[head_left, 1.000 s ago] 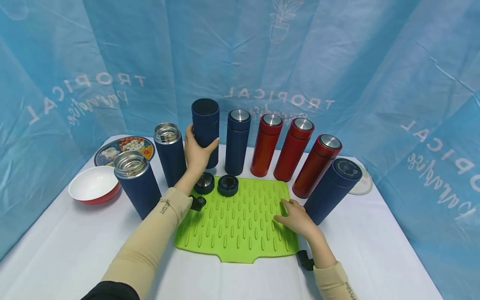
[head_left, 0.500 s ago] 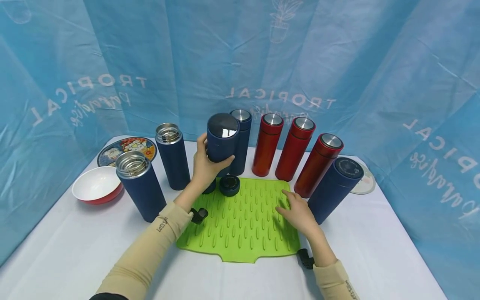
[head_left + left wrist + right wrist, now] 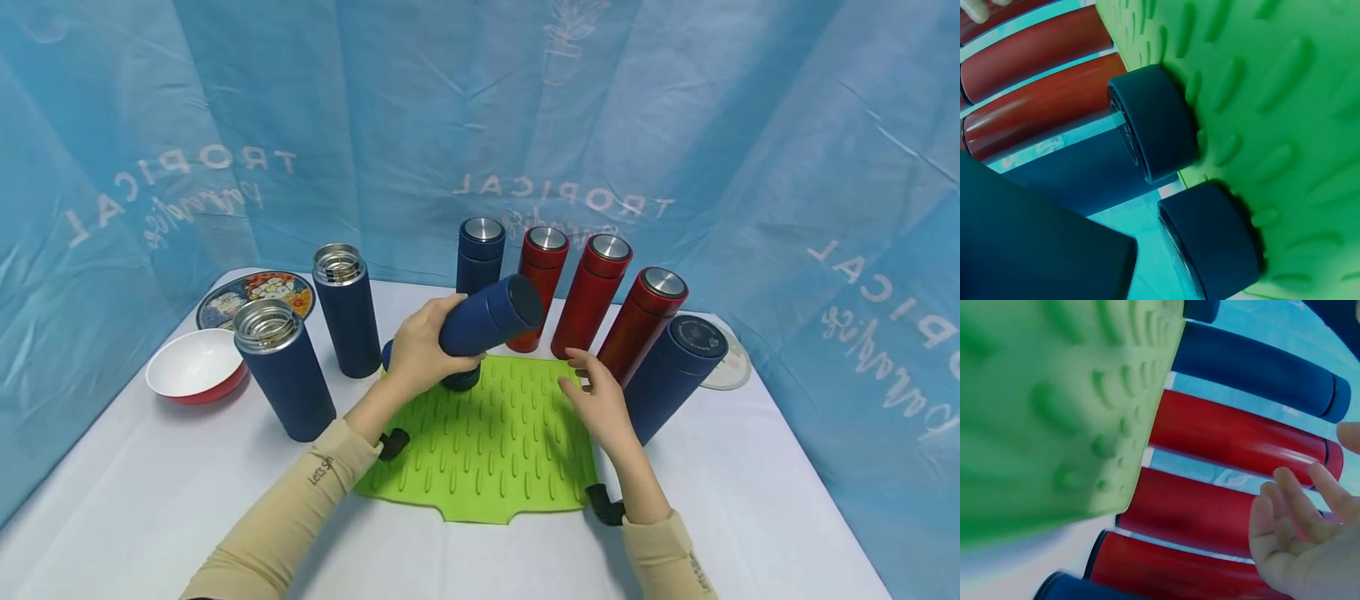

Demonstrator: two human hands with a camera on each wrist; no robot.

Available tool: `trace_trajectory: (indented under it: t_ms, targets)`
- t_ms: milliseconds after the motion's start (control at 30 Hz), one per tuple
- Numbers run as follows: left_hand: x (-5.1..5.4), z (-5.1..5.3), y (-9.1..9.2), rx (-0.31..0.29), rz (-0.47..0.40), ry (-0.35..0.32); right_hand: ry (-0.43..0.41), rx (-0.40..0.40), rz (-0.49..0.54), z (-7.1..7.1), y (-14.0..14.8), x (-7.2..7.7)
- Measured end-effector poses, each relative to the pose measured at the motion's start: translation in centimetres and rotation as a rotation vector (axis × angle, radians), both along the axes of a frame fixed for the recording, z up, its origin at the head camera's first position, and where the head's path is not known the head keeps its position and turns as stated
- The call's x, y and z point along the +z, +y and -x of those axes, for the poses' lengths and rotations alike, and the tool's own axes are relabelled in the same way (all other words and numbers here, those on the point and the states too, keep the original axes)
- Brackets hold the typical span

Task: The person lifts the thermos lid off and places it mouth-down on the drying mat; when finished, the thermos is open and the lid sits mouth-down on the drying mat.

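Observation:
My left hand (image 3: 420, 350) grips a blue thermos bottle (image 3: 476, 323) around its body, above the green mat (image 3: 517, 433). The bottle is tilted far over, its capped end pointing right. In the left wrist view, two blue lids (image 3: 1160, 125) stand on the mat; in the head view the held bottle and hand partly hide them. Over the mat's right edge hovers my right hand (image 3: 603, 408), fingers loosely bent, holding nothing. Two uncapped blue bottles (image 3: 348, 321) with steel necks stand left of the mat.
Behind the mat stand a capped blue bottle (image 3: 480, 258) and three red bottles (image 3: 592, 300). Another blue bottle (image 3: 671, 375) is close to my right hand. At left are a white-and-red bowl (image 3: 197, 367) and a patterned plate (image 3: 225, 304). A pale disc (image 3: 731, 367) lies at right.
My left hand has brought the blue thermos bottle right and nearer from the back row, tipping it from upright to steeply tilted. My right hand has risen slightly.

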State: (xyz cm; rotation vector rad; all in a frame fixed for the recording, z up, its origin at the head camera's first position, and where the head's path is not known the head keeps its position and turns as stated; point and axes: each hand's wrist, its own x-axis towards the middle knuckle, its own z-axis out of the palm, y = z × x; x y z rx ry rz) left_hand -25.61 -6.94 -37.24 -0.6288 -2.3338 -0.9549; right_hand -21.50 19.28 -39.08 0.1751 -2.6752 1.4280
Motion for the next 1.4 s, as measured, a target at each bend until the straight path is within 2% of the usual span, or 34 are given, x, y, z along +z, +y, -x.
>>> trace_trajectory:
  t_ms: [133,267,367,467,600,767,867,1000,1200,1400]
  targets:
    - [0.0,-0.2,0.1,0.004,0.216,0.105,0.024,0.009,0.132,0.1,-0.5,0.6]
    - [0.0,-0.4,0.1,0.0,0.395,0.147,0.016,0.011,0.2,0.4,-1.2,1.1]
    - [-0.1,-0.6,0.2,-0.008,0.498,0.185,-0.019,-0.002,0.173,0.7,-1.7,1.6]
    - [-0.2,-0.7,0.2,-0.011,0.565,0.23,-0.068,-0.025,0.084,1.0,-2.0,1.9]
    - [-0.4,-0.7,0.2,-0.013,0.612,0.265,-0.106,-0.043,-0.036,1.3,-2.4,2.2]
    - [-0.6,-0.6,0.0,-0.015,0.644,0.289,-0.153,-0.006,-0.085,1.5,-2.8,2.4]
    - [-0.8,-0.5,-0.1,-0.018,0.649,0.291,-0.184,0.028,-0.051,1.6,-2.9,2.1]
    - [-0.8,-0.5,-0.5,-0.022,0.643,0.281,-0.176,0.097,0.026,1.9,-2.7,1.5]
    - [-0.8,-0.7,-1.0,-0.019,0.652,0.241,-0.133,0.263,0.108,2.0,-2.1,0.9]
    - [-0.7,-0.7,-1.3,-0.026,0.662,0.23,-0.107,0.394,0.128,2.3,-1.3,0.7]
